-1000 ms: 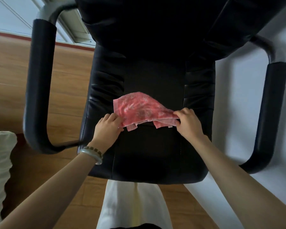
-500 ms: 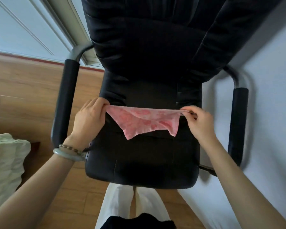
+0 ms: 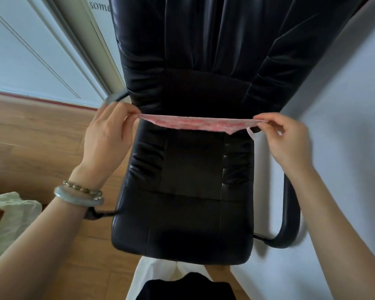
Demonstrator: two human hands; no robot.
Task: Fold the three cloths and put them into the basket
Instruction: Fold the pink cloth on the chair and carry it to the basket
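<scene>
Pale crumpled fabric (image 3: 8, 215) sits at the far left edge, down on the wooden floor (image 3: 30, 135); it could be another of the three cloths, but I cannot tell. Moving in, the left hand (image 3: 108, 137), bracelets (image 3: 79, 195) on the wrist, pinches one corner of the pink cloth (image 3: 195, 123) between thumb and fingers. The cloth itself is stretched flat and taut in the air, seen almost edge-on. It is lifted clear of the black chair seat (image 3: 182, 213), in front of the backrest. Over on the right, the right hand (image 3: 288, 141) pinches the opposite corner between curled fingertips, and a small white tag (image 3: 251, 133) dangles just below that grip.

So this looks like the fold on the pink cloth, caught at the spread-out stage, with no crease set.

Next comes either lowering it flat onto the seat or bringing the two pinched corners together. Either way both grips must hold and the edges must line up, since fabric this thin will sag in the middle. No basket is in view, so the drop-off spot has yet to be found.
</scene>
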